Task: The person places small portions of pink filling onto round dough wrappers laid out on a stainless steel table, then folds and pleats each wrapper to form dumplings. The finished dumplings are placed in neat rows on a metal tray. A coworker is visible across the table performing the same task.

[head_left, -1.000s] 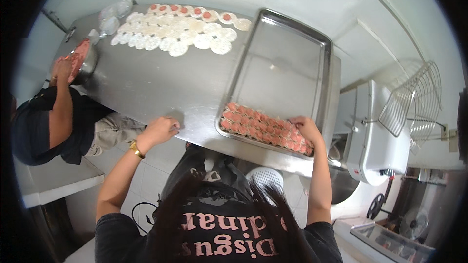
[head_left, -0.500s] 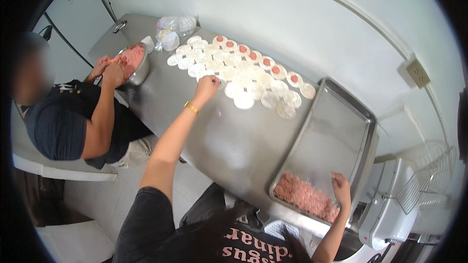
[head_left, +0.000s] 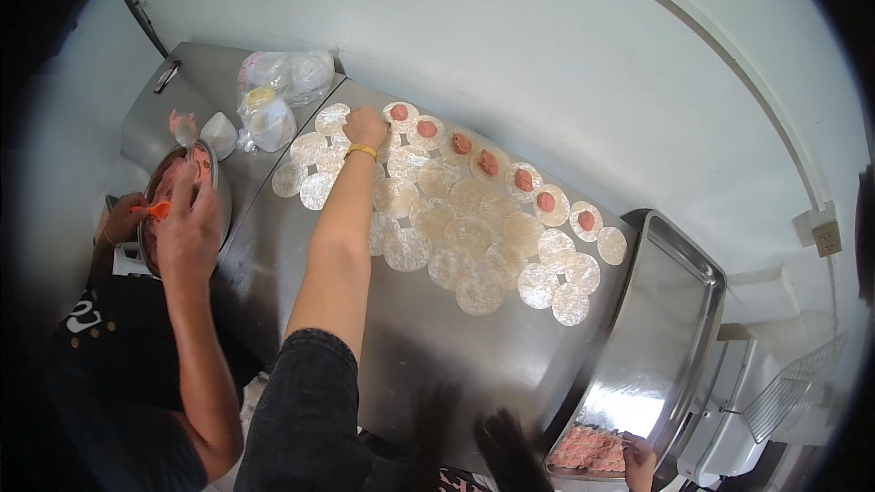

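Thin round wrappers (head_left: 467,235) lie in overlapping rows on the steel table. Along the back row, several carry a small ball of pink minced meat (head_left: 488,162). My left hand (head_left: 366,126) reaches over the wrappers at the far left, beside the first meat-topped one. Its fingers are closed and bent downward; whatever is in them is hidden. At the lower right, my right hand (head_left: 640,460) is at the pink meat-filled pieces (head_left: 588,449) packed at the near end of a metal tray (head_left: 612,328). Its fingers look curled, and their tips are hard to see.
On the left, another person's hands (head_left: 193,228) work over a metal bowl (head_left: 223,219) of minced meat, with an orange-handled utensil (head_left: 157,210) and a spoon (head_left: 186,134). Plastic bags (head_left: 287,77) lie at the back. A white machine (head_left: 729,433) stands right of the tray.
My view has shifted toward the table. My left hand has moved from the front of the wrappers to the back row. My right hand has lowered to the filled pieces. A spoon now shows above the bowl.
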Demonstrator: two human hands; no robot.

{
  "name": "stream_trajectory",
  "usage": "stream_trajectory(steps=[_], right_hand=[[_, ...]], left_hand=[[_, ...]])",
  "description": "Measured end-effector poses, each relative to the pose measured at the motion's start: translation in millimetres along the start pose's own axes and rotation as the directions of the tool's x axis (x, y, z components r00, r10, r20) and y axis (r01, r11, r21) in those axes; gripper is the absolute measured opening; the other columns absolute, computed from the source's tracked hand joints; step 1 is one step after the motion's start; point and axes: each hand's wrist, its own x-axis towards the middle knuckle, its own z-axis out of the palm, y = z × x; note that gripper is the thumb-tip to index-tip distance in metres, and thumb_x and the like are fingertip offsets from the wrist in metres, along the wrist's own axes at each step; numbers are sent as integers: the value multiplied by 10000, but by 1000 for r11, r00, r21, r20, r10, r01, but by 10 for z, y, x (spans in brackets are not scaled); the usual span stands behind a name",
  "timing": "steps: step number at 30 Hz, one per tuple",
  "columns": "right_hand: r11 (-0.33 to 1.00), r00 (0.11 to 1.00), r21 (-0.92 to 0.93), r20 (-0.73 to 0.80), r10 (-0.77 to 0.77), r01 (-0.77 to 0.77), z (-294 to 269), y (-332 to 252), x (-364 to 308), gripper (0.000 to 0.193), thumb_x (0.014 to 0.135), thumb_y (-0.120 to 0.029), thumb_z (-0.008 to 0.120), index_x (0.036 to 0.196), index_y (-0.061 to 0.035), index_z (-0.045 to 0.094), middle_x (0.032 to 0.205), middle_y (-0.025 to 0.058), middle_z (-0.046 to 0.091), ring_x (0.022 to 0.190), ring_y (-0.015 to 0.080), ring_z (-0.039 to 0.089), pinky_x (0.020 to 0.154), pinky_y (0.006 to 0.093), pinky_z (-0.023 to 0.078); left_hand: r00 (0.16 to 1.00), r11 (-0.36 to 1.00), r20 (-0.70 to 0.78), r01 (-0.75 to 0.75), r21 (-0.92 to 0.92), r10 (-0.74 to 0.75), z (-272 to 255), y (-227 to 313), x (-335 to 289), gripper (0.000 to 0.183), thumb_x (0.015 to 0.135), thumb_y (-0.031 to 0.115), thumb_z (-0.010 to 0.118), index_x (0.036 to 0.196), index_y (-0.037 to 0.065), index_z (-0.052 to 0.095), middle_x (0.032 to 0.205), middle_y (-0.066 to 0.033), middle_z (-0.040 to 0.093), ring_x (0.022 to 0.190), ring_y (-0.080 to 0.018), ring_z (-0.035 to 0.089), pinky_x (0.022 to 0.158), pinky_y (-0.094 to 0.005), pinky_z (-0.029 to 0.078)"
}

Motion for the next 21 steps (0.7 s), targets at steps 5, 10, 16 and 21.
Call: stream_trajectory(steps=[5,10,16,21], right_hand=[[999,999,23,-33,-25,26,-21,-131,45,247,923,-92,569,1139,11,633,1075,124,675,1012,183,610,887,304,459],[994,998,107,-61,-15,21,-47,-264,-48,252,919,-110,574,1134,7,635,1083,128,672,1022,197,612,898,309,454],[999,999,8,-10,38,-38,-47,-107,-210,271,927,-155,577,1171,-50,634,1106,141,662,1041,243,615,955,334,426],[941,990,328,-138,-38,82,50,-100,-117,274,828,55,546,1093,48,613,1038,130,634,1016,196,605,891,302,480]], left_hand=[[996,985,79,42,-168,-29,-2,-31,128,316,745,220,691,984,13,685,1087,-210,648,1042,-367,614,831,-449,512],[994,753,111,68,-655,6,201,-138,351,277,835,188,579,987,-40,627,1037,-207,642,984,-317,638,782,-407,537],[956,-273,288,293,-917,57,199,-132,79,218,915,113,452,1048,-46,521,1025,-157,596,986,-238,616,852,-355,532],[915,-435,294,391,-811,275,-351,104,-988,295,949,123,415,1171,-63,474,1182,-167,574,1108,-254,576,975,-360,483]])
